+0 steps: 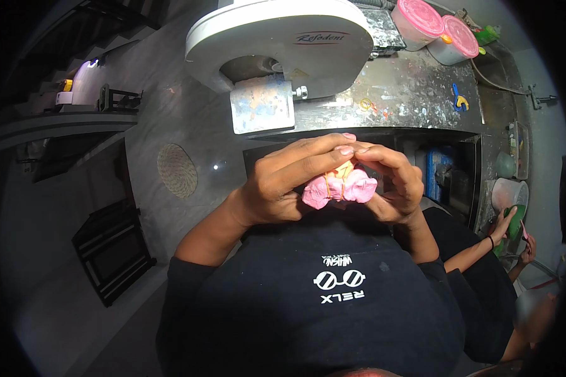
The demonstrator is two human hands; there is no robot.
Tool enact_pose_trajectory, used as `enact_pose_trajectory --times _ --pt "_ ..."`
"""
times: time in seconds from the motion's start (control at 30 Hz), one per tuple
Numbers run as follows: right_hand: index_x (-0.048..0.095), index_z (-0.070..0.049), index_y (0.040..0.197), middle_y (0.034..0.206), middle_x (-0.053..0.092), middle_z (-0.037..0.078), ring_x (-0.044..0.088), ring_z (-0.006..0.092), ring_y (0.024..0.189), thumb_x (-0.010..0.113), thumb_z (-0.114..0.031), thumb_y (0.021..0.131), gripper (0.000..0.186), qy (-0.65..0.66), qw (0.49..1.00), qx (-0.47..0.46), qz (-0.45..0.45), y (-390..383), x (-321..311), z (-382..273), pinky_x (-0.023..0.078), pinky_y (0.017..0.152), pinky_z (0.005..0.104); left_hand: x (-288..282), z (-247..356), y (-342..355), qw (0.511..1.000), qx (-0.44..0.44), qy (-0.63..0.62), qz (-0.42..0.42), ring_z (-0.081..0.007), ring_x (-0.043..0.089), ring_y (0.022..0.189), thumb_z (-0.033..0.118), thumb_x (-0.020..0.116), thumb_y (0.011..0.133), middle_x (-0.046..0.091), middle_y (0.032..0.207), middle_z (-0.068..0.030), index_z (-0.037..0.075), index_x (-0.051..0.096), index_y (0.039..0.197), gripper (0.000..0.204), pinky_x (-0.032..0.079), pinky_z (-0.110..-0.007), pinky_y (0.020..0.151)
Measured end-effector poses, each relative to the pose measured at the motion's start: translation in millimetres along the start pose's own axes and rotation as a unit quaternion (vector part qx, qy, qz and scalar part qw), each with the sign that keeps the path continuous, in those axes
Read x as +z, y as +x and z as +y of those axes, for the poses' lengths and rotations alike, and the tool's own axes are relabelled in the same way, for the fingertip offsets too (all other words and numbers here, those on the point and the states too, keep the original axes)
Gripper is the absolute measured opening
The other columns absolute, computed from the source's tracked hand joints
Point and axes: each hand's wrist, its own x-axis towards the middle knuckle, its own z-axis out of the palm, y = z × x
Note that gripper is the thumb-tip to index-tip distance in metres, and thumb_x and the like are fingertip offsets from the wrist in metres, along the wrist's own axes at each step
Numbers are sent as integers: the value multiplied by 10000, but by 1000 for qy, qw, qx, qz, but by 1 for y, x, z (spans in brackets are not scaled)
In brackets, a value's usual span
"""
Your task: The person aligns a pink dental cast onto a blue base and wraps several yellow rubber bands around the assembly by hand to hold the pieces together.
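Note:
Held up in front of my chest is a pink plaster dental cast (340,189). It has a yellow-orange part at its top and thin rubber bands (343,185) around it. My left hand (294,173) grips it from the left, fingers reaching over the top. From the right, my right hand (393,179) closes on it, and the fingertips of both hands meet above it. My fingers cover much of its far side. Just beyond my hands stands a white plaster model trimmer (339,50) with a plaster-stained tray (263,105).
Pink-lidded tubs (419,24) stand at the back right of the stained metal worktop (415,88). A blue-and-yellow tool (460,97) lies there, near loose rubber bands (366,105). At right, another person's hands (504,226) hold a green mixing bowl (516,218) and a pink-handled tool.

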Motion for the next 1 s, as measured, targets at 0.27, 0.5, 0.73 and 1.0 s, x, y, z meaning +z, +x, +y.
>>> enact_pose_trajectory --times 0.27,0.5,0.73,1.0 --pt "625 57 1280 1179 736 172 689 301 1182 824 -8 773 549 -96 995 -1 -1 -1 -2 -5 292 1228 616 5 1 -2 1000 -11 5 1 -399 695 1195 54 857 791 680 1274 -309 -43 693 1257 503 541 -480 1052" --pt "653 36 1265 1145 746 142 674 297 1164 829 -9 733 562 -117 993 25 8 -4 -4 -5 307 1226 599 15 0 -5 998 -45 4 36 -346 685 1231 29 850 714 709 1296 -196 19 717 1248 551 456 -540 1141" --pt "652 33 1303 1198 751 122 659 323 1215 892 -84 728 633 -204 978 32 -4 -5 -3 -5 348 1204 572 17 -5 -12 996 -70 22 42 -324 667 1270 36 855 710 705 1328 -176 45 716 1269 576 438 -523 1165" --pt "649 -10 1336 1272 731 108 653 302 1241 941 -224 706 727 -227 970 76 -37 -9 -4 3 400 1161 535 21 -22 -27 990 -100 92 41 -292 662 1278 52 877 689 721 1318 -124 58 703 1282 618 420 -515 1181"
